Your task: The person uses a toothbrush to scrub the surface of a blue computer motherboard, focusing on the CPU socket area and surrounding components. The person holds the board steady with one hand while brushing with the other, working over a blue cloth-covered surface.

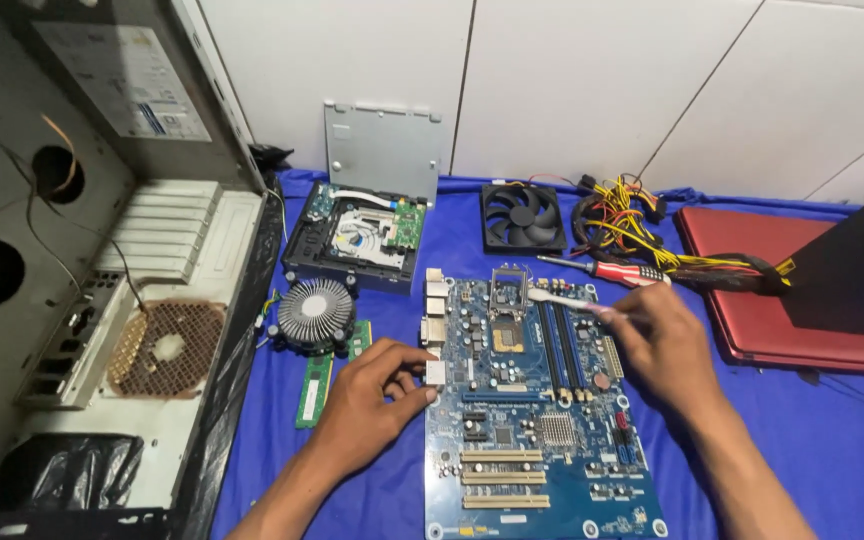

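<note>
A blue motherboard [532, 420] lies flat on the blue cloth in front of me. My left hand [367, 405] grips its left edge by the metal port block, thumb and fingers closed on the board. My right hand [657, 345] holds a white toothbrush [557, 297] by the handle. The brush head points left and sits over the top of the board, beside the open processor socket [508, 310] and the memory slots.
An open grey computer case [82, 280] stands at left. A round heatsink [314, 313], green memory sticks [314, 388], an opened optical drive [357, 235], a black fan [522, 217], a red-handled screwdriver [612, 270], a power supply [852, 270] with cables and a red laptop [752, 300] surround the board.
</note>
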